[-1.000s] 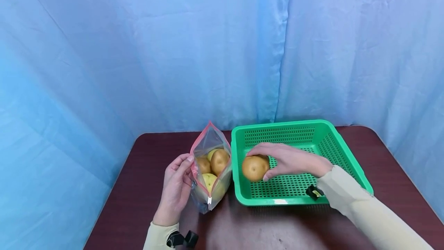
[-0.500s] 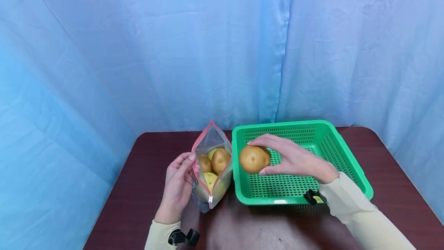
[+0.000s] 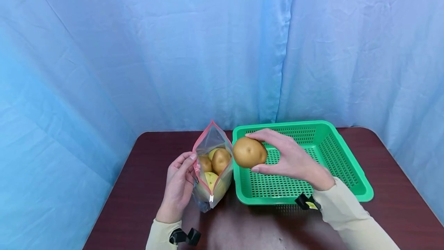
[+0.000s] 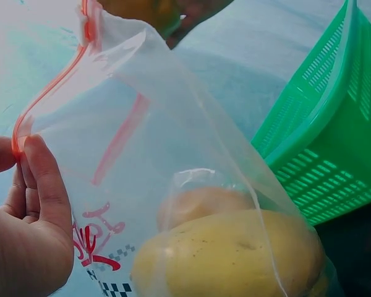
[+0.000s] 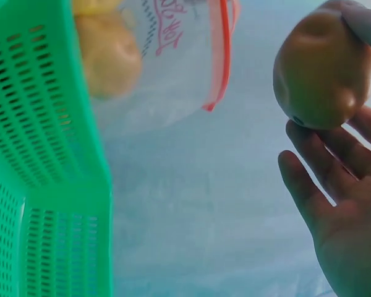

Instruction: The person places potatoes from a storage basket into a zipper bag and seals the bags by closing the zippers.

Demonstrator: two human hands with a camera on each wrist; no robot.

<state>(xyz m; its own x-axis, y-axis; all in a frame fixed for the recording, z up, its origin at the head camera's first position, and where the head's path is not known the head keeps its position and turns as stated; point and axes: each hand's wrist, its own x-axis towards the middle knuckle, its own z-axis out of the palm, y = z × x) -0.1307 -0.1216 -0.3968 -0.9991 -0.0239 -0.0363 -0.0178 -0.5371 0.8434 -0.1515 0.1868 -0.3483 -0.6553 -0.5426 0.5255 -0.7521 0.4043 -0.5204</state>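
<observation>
My right hand point(image 3: 295, 159) grips a brown potato point(image 3: 249, 152) between thumb and fingers, above the left rim of the green basket point(image 3: 277, 201). In the right wrist view the same potato point(image 5: 321, 68) appears dimpled and glossy. With thumb and fingertips, my left hand point(image 3: 178, 184) pinches the red-edged mouth of a clear zip bag point(image 3: 222, 192), holding it wide apart. Brown potatoes point(image 3: 221, 161) and yellow ones point(image 3: 210, 179) lie inside. Through the plastic, the left wrist view shows a large yellow potato point(image 4: 229, 253) low in the bag.
The basket, with slotted walls, stands just right of the bag on a dark red-brown table point(image 3: 138, 188). A white zip slider point(image 3: 211, 198) sits at the bag's near corner. Blue curtains point(image 3: 208, 49) hang behind the table.
My right hand has lifted the brown potato up out of the basket and moved it left toward the bag. My left hand keeps its pinch on the bag with hardly any movement.
</observation>
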